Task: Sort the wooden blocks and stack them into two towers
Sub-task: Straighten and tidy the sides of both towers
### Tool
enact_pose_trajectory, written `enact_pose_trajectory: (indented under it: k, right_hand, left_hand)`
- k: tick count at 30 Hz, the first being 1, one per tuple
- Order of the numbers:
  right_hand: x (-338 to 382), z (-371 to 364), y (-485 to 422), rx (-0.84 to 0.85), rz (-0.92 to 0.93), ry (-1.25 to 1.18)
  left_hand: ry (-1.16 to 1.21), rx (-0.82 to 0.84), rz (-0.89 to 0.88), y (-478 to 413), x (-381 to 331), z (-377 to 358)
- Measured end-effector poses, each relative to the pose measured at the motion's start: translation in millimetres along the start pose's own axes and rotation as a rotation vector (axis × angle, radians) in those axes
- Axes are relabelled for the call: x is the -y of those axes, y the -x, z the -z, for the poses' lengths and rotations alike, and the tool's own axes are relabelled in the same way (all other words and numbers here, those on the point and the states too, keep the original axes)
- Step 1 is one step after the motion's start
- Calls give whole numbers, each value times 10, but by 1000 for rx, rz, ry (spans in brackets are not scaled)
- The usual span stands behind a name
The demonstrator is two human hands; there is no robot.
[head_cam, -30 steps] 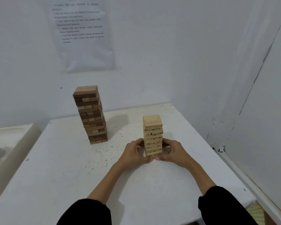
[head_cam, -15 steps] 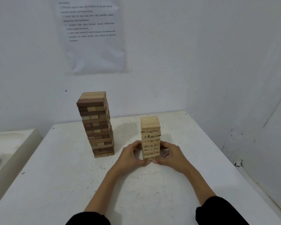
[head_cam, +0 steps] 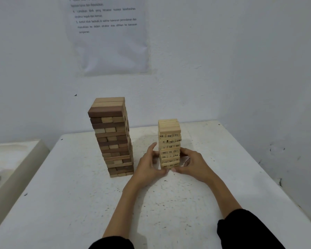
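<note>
Left hand [head_cam: 147,164] and right hand [head_cam: 194,163]: cupped around lower half of short pale-wood tower of numbered blocks [head_cam: 169,142], one on each flank, fingers part curled and lying against side faces, thumbs nearly meeting at front foot. Nothing lifted; tower base on white speckled tabletop [head_cam: 79,203], right of centre. Taller tower of mixed dark-brown and tan wooden blocks [head_cam: 112,137]: just beside to left, untouched, free-standing. No loose blocks in view, so sorting judged complete and present step judged as squaring or steadying.

Hazards, by judgement:
- Uneven side pressure: lower courses skewed, upper courses toppled.
- Abrupt release or snagged fingertip on withdrawal: block dragged out of its course.
- Wide swing of left hand on withdrawal: contact with nearby taller tower, whose courses already sit slightly uneven; collapse likely.
</note>
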State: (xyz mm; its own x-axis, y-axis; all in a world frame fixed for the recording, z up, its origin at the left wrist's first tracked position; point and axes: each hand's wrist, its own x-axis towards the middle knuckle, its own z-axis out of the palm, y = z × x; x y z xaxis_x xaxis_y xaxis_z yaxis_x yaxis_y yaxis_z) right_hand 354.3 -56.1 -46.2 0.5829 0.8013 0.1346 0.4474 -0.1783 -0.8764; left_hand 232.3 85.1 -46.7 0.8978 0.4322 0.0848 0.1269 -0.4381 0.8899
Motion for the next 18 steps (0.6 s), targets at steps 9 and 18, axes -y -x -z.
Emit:
enact_pose_trajectory:
  k: [9,18]
  right_hand:
    - [-59,43,79,26,-62,-199]
    - [181,-318,156,-298,-243,-890]
  left_hand:
    - [74,39,21,143,63,-106]
    - [743,-297,174,213,-224,-424]
